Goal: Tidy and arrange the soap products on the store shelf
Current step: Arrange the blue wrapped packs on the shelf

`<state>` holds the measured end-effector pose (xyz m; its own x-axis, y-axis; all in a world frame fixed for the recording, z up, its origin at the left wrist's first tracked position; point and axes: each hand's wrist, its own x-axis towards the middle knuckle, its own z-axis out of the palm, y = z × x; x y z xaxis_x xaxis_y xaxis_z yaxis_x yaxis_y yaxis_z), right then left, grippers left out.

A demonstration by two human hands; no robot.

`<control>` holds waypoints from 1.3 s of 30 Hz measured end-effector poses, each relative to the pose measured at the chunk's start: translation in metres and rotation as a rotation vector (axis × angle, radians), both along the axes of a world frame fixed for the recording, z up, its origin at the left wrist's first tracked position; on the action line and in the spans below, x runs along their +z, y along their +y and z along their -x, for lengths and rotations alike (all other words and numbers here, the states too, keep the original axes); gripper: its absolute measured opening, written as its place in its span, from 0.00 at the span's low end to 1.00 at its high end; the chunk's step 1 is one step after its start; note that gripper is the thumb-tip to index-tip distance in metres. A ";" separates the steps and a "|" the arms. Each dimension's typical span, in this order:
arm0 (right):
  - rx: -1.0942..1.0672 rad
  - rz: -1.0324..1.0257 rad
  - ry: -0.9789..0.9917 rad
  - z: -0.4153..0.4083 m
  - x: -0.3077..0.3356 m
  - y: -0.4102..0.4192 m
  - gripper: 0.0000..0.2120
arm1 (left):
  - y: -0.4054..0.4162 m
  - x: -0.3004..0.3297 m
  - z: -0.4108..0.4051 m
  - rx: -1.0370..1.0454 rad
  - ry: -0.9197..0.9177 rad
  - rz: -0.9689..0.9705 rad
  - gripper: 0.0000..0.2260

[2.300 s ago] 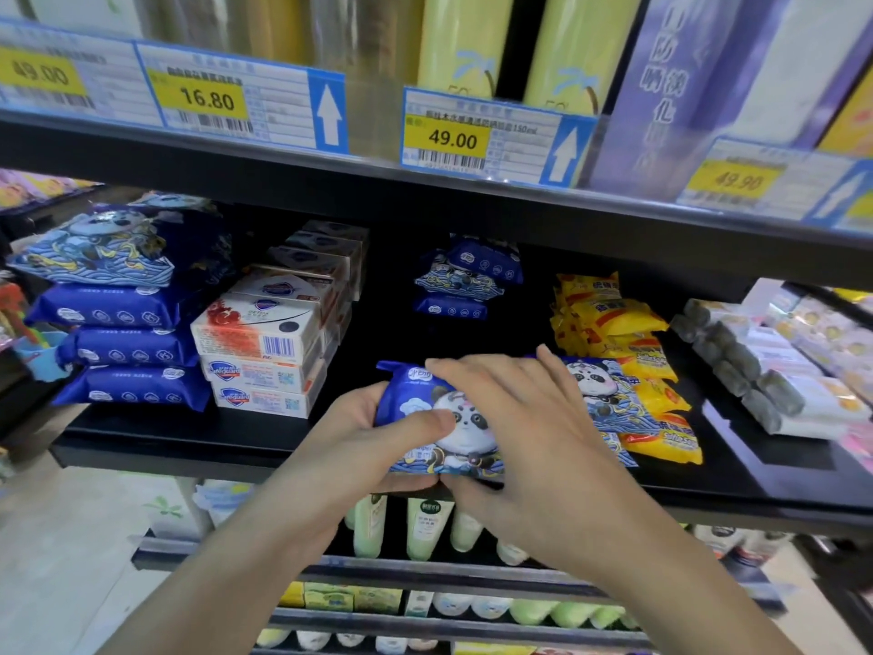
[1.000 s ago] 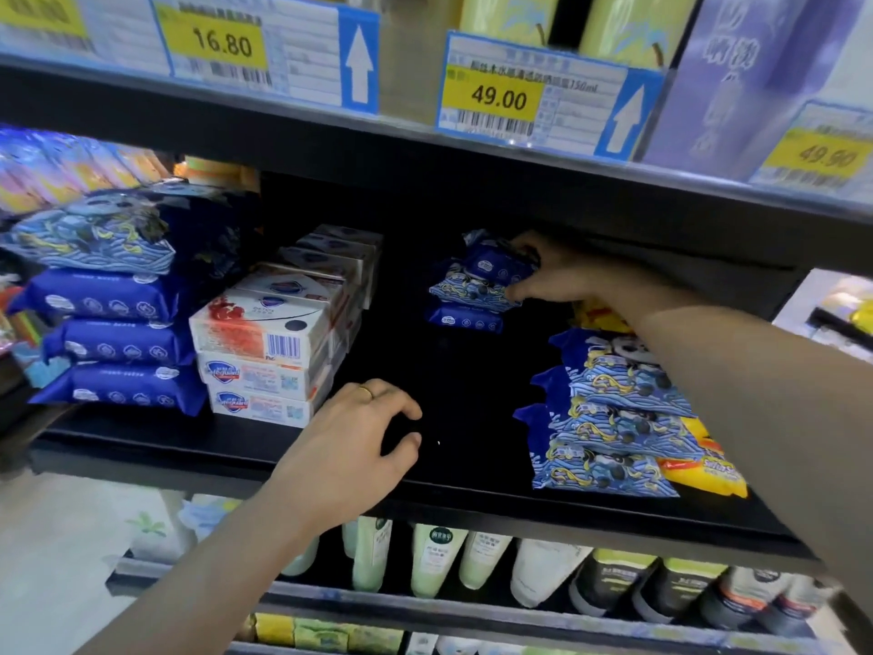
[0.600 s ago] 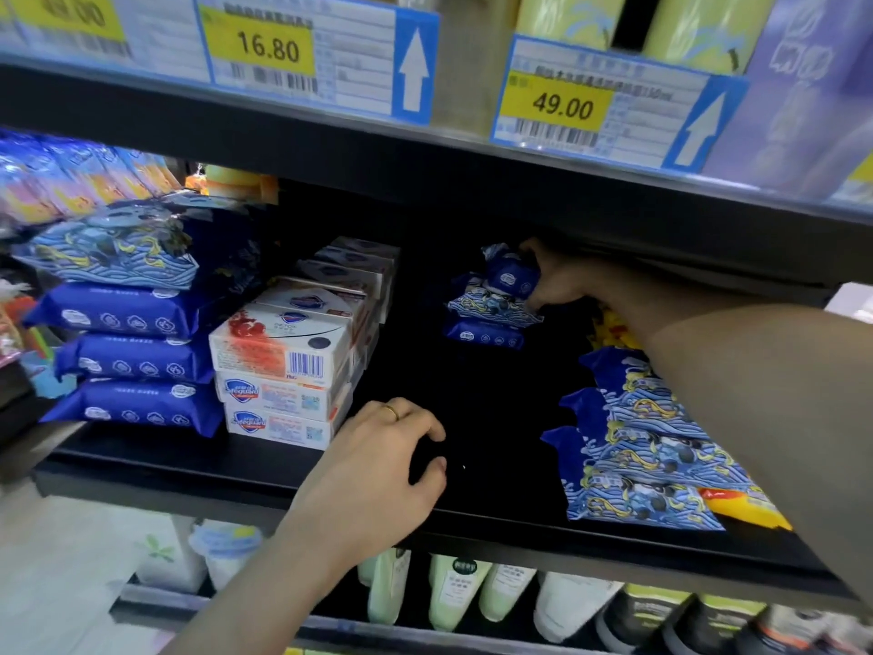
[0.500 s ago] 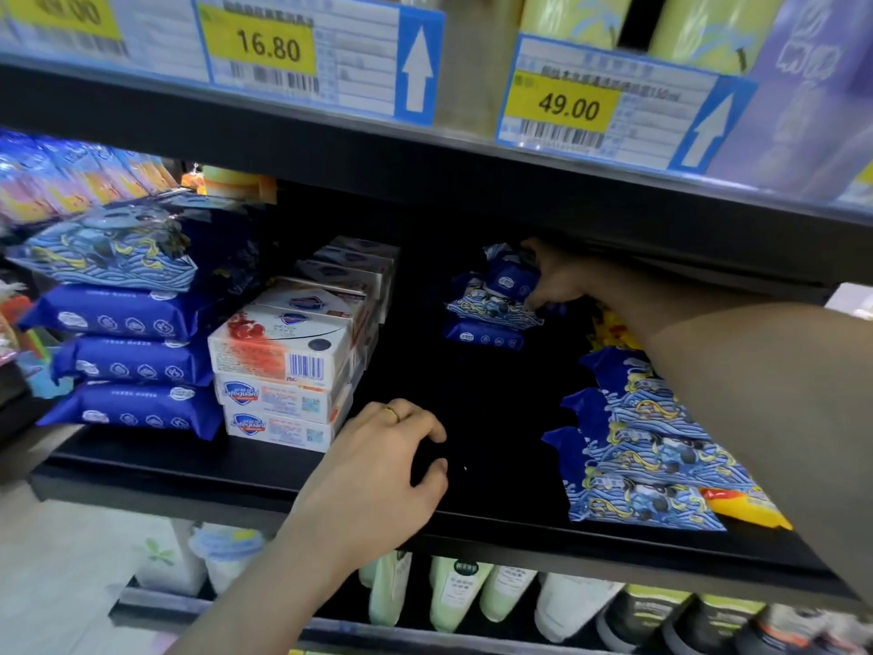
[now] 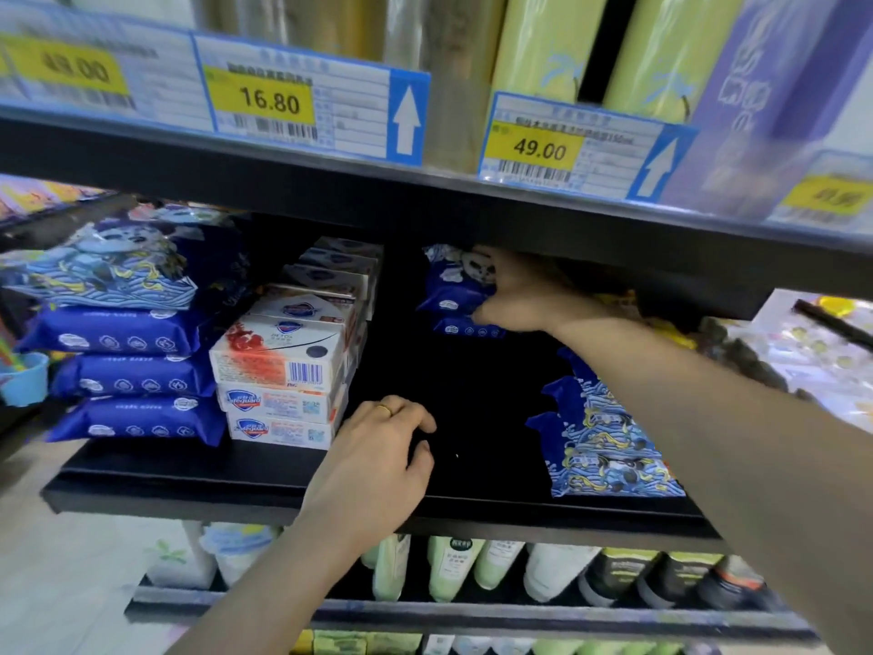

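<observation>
Deep on the black shelf [image 5: 264,470], my right hand [image 5: 515,295] grips a small blue panda soap pack [image 5: 456,281], the top one of a short pile at the back. Its thumb is under the pack and its fingers lie over the top. My left hand [image 5: 378,446], with a gold ring, rests on the bare shelf near the front, fingers loosely bent and holding nothing. More blue panda packs [image 5: 604,442] lie in a row at the front right, partly hidden by my right forearm.
Stacked white soap boxes [image 5: 283,366] stand left of my left hand. Large blue packs [image 5: 123,371] are piled further left. Yellow packs [image 5: 661,323] lie behind my right arm. The upper shelf with price tags [image 5: 264,101] hangs low over the back. Tubes [image 5: 453,564] stand below.
My right hand has taken a firmer hold of the top back pack and tilted it up, so its panda face shows. My left hand has stayed on the shelf.
</observation>
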<state>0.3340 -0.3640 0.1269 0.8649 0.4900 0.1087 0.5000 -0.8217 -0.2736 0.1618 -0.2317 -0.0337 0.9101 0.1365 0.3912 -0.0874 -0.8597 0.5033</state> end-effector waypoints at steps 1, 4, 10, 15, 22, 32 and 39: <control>0.011 0.002 -0.017 0.013 0.002 -0.002 0.36 | 0.001 0.000 0.001 -0.003 0.011 0.015 0.10; 0.046 0.011 -0.101 0.051 0.003 -0.011 0.35 | 0.002 0.014 0.002 -0.005 0.066 0.235 0.11; 0.065 -0.022 -0.291 0.124 -0.027 -0.024 0.35 | -0.003 0.051 0.023 -0.178 0.116 1.555 0.24; 0.120 -0.237 -0.359 0.161 -0.060 -0.029 0.38 | -0.012 0.059 0.043 -0.176 0.087 1.271 0.23; 0.190 -0.417 -0.322 0.174 -0.081 -0.048 0.44 | -0.005 0.049 0.054 -0.122 0.060 1.258 0.20; -0.059 -0.892 0.108 0.200 -0.094 -0.073 0.33 | 0.000 0.045 0.067 -0.164 0.035 1.241 0.20; -0.123 -1.103 1.039 0.194 -0.061 -0.073 0.30 | 0.003 0.047 0.073 -0.298 -0.008 1.082 0.25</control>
